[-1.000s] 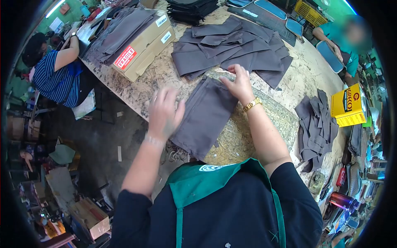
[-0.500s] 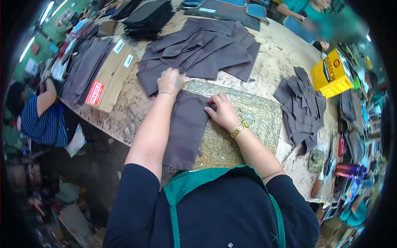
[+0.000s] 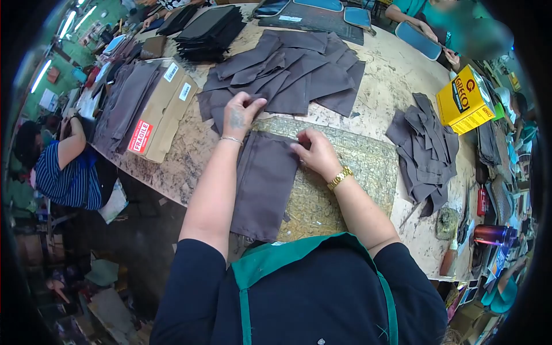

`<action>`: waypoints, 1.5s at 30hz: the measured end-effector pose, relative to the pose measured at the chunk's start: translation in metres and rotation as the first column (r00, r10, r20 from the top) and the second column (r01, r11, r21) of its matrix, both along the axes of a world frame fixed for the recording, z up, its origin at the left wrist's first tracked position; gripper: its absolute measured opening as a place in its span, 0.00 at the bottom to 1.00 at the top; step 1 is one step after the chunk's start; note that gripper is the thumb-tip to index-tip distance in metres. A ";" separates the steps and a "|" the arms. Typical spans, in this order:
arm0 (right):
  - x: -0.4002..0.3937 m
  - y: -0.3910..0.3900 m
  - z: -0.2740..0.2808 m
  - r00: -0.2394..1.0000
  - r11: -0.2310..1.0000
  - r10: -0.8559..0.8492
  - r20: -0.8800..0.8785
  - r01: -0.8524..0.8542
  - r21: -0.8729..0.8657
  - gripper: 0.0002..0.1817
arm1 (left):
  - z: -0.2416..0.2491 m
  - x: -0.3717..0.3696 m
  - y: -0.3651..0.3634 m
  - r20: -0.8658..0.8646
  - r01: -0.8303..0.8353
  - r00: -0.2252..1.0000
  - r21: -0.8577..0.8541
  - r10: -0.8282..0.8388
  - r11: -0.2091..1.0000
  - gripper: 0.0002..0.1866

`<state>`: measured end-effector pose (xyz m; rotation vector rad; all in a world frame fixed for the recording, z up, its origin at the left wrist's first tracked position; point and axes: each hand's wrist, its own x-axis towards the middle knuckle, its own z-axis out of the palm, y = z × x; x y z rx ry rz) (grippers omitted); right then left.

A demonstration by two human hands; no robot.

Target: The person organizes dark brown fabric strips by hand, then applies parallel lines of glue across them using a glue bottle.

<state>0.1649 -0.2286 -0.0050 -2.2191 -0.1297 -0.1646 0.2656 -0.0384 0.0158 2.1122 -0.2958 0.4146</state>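
A dark brown rectangular fabric piece [image 3: 263,187] lies lengthwise in front of me, partly on a worn, mottled yellowish board [image 3: 345,172]. My right hand [image 3: 318,152], with a gold watch at the wrist, pinches its upper right corner between thumb and fingers. Just beyond its upper left corner, my left hand [image 3: 238,117] is closed at the near edge of a loose pile of similar fabric pieces [image 3: 293,75]. Its thumb and curled fingers come together, and what lies between them is hidden.
A smaller heap of dark strips [image 3: 426,152] lies right, by a yellow can [image 3: 464,100]. At left is a cardboard box [image 3: 167,115] with fabric on it. Black stacked sheets [image 3: 210,31] stand behind. A glue-like bottle [image 3: 449,259] sits near right. Co-workers are at left and far right.
My left hand has lifted slightly and curled its fingers, thumb now showing at the pile's edge. My right hand stays at the fabric piece's corner. The whole view has shifted slightly.
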 end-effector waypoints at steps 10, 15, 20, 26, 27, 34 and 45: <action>0.027 -0.003 0.016 0.904 0.220 0.215 -0.370 0.324 0.920 0.23 | 0.010 -0.083 -0.039 0.232 0.438 0.785 0.447 -0.574 0.780 0.09; 0.018 -0.032 0.033 0.948 0.870 0.252 -0.196 -0.133 0.474 0.10 | 0.041 -0.110 -0.049 0.266 0.429 0.816 0.318 -0.513 0.846 0.25; -0.019 -0.052 0.108 0.813 0.847 0.507 0.285 -0.531 0.007 0.08 | 0.084 -0.112 -0.024 0.022 0.432 0.879 0.389 -0.477 0.814 0.29; -0.009 -0.097 0.104 0.901 0.677 0.419 0.115 -0.394 0.622 0.07 | 0.096 -0.195 0.007 -0.234 0.586 0.795 0.059 -0.559 0.808 0.12; -0.004 -0.089 0.098 0.904 0.646 0.418 0.086 -0.363 0.671 0.07 | 0.096 -0.210 0.007 -0.373 0.522 0.779 -0.059 -0.504 0.851 0.11; 0.041 0.012 0.013 0.932 0.943 0.313 -0.182 -0.328 -0.059 0.14 | 0.005 -0.245 0.036 -0.630 -0.051 0.775 -0.143 -0.051 0.988 0.14; 0.039 0.036 -0.001 0.987 0.963 0.106 -0.117 -0.131 -0.236 0.16 | -0.017 -0.249 0.042 -0.445 -0.231 0.852 0.154 0.276 0.961 0.20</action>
